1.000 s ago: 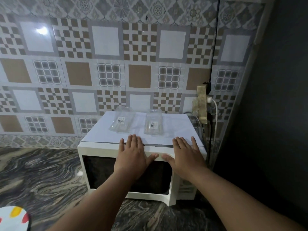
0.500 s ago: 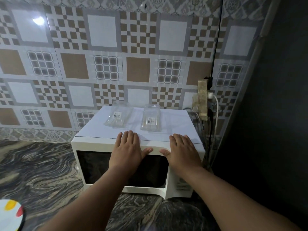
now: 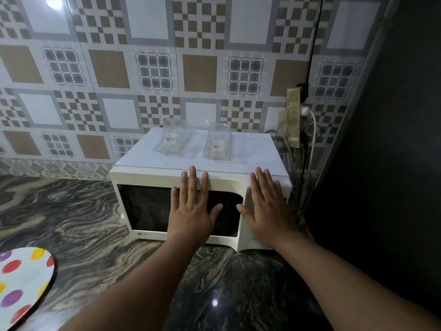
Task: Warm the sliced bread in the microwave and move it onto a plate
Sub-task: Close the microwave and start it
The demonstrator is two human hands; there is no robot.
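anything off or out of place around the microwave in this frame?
Mostly tidy. Two clear plastic packets lie on top of the microwave, the left one skewed. The wall socket block beside it looks worn, with cables hanging down. No spill is visible. The door is shut, with the left hand and right hand open and flat against the front.

A white microwave [image 3: 152, 174] sits on a dark marbled counter [image 3: 71, 223] against a patterned tiled wall [image 3: 200, 68], its door shut. The left hand [image 3: 191, 211] lies flat over the dark window, fingers spread toward 12 o'clock. The right hand [image 3: 267, 209] lies flat at its 3 o'clock, over the panel side. 2 clear packets [image 3: 218, 144] lie on top. A spotted plate [image 3: 21, 283] sits at 8 o'clock.
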